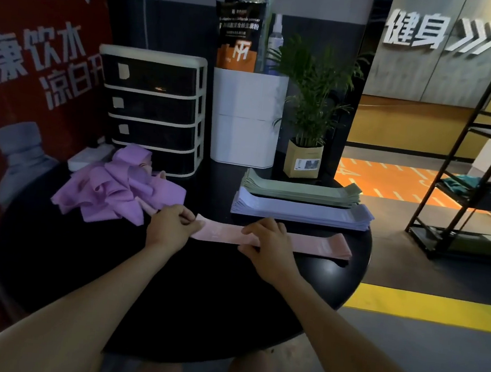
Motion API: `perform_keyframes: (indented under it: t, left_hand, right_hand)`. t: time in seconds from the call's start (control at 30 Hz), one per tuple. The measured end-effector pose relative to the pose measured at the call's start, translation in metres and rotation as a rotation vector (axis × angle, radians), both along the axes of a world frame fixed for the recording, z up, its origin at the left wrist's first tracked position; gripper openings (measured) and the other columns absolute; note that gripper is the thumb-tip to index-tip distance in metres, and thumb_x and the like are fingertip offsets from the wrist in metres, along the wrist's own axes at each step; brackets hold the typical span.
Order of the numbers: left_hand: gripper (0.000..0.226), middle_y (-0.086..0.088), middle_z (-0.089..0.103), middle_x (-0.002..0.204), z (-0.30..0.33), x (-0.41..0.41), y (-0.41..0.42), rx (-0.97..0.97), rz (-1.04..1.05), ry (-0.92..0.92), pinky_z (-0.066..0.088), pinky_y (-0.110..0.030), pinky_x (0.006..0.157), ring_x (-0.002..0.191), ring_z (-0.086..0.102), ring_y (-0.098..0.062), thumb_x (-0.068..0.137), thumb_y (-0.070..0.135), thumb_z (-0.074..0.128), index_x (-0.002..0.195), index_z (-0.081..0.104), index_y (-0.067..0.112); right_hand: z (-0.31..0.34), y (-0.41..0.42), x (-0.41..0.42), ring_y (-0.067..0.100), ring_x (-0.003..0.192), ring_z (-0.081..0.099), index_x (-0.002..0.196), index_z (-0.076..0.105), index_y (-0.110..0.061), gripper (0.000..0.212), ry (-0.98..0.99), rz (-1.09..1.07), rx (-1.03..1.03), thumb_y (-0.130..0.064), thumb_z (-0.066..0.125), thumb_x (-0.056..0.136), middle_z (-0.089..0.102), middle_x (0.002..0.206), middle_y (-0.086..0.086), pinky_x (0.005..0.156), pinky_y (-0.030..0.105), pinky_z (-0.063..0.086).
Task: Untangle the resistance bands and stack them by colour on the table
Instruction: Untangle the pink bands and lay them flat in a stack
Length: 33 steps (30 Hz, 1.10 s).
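Handling: pink band (272, 239) laid flat along the near side of the round black table (165, 298).
Left hand (170, 228): pinching the band's left end, fingers curled on it.
Right hand (268, 242): gripping the band mid-length, thumb at the near edge, fingers over the top.
Sorted stacks: green stack (301, 188) behind, lavender stack (302, 211) just in front, both flat.
Unsorted: purple tangle (117, 187) to the left, beside the drawer unit (152, 106).

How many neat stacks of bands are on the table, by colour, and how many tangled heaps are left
Green stack: 1
Lilac-blue stack: 1
Pink stack, under both hands: 1
Purple tangled heap: 1
Total: 3 stacks and 1 heap, 4 groups
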<state>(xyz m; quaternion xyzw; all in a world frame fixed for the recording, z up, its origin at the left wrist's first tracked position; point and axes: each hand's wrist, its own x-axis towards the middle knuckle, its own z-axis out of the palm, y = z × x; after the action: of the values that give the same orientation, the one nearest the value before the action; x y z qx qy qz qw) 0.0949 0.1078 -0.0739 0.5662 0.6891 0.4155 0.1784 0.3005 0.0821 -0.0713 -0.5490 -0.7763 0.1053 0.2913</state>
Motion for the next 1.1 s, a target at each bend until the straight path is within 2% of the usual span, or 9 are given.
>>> perform_keyframes:
  t: [0.17,0.33,0.43,0.53,0.6,0.73,1.0,1.1]
  left_hand:
    - [0.02,0.003,0.063,0.08,-0.003,0.004,-0.004,0.053,0.027,0.008,0.04,-0.024,0.073,0.081,0.06,-0.014,0.077,0.031,0.074,0.082,0.062,0.015]
    - [0.018,0.006,0.062,0.082,-0.004,0.007,-0.01,0.089,0.024,-0.033,0.038,-0.024,0.07,0.079,0.058,-0.012,0.081,0.032,0.07,0.082,0.06,0.017]
    - [0.017,0.006,0.062,0.083,-0.005,0.006,-0.013,0.167,-0.058,-0.106,0.042,-0.019,0.068,0.079,0.059,-0.013,0.079,0.023,0.073,0.085,0.058,0.017]
    - [0.032,0.004,0.06,0.102,-0.008,-0.001,-0.019,0.171,-0.209,-0.05,0.041,-0.015,0.078,0.093,0.056,-0.009,0.075,0.014,0.077,0.102,0.059,0.018]
    - [0.038,0.006,0.058,0.107,-0.008,-0.003,-0.021,0.134,-0.284,-0.001,0.039,-0.015,0.085,0.1,0.054,-0.007,0.075,0.011,0.076,0.109,0.06,0.017]
    - [0.033,0.008,0.06,0.103,-0.009,-0.003,-0.022,0.116,-0.264,-0.015,0.041,-0.022,0.091,0.103,0.057,-0.011,0.077,0.007,0.074,0.107,0.064,0.015]
    - [0.036,0.003,0.061,0.114,-0.011,-0.004,-0.02,0.091,-0.23,-0.005,0.041,-0.021,0.094,0.106,0.057,-0.012,0.079,0.008,0.072,0.114,0.063,0.012]
    - [0.036,0.003,0.059,0.116,-0.01,-0.003,-0.021,0.092,-0.244,-0.009,0.041,-0.021,0.095,0.106,0.056,-0.01,0.079,0.012,0.073,0.113,0.064,0.013]
  right_hand:
    - [-0.007,0.001,0.002,0.019,0.108,0.04,0.113,0.064,-0.023,0.024,0.024,-0.037,0.019,-0.023,0.06,0.089,0.051,0.115,-0.002,0.087,0.03,0.031]
    - [-0.008,0.001,0.001,0.019,0.108,0.042,0.113,0.064,-0.024,0.023,-0.011,-0.059,0.026,-0.022,0.055,0.092,0.051,0.115,-0.002,0.089,0.032,0.033]
    - [-0.009,0.001,0.002,0.019,0.109,0.042,0.114,0.063,-0.024,0.024,-0.02,-0.058,0.026,-0.021,0.054,0.092,0.051,0.116,-0.001,0.088,0.032,0.033]
    - [-0.009,0.002,0.002,0.019,0.109,0.042,0.114,0.063,-0.024,0.024,-0.019,-0.059,0.025,-0.021,0.054,0.092,0.051,0.116,-0.002,0.087,0.032,0.033]
    - [-0.009,0.002,0.002,0.019,0.11,0.042,0.115,0.063,-0.024,0.024,-0.023,-0.058,0.024,-0.021,0.053,0.093,0.051,0.116,-0.002,0.089,0.032,0.033]
    - [-0.009,0.002,0.003,0.018,0.11,0.042,0.116,0.062,-0.024,0.025,-0.033,-0.055,0.023,-0.02,0.052,0.093,0.052,0.117,-0.001,0.089,0.031,0.034]
    - [-0.009,0.002,0.002,0.019,0.107,0.044,0.117,0.064,-0.023,0.027,-0.05,-0.055,0.035,-0.02,0.05,0.094,0.053,0.116,-0.001,0.087,0.032,0.037]
    - [-0.007,0.0,0.0,0.02,0.109,0.043,0.115,0.064,-0.022,0.025,-0.051,-0.061,0.02,-0.021,0.051,0.093,0.052,0.116,-0.002,0.083,0.029,0.032]
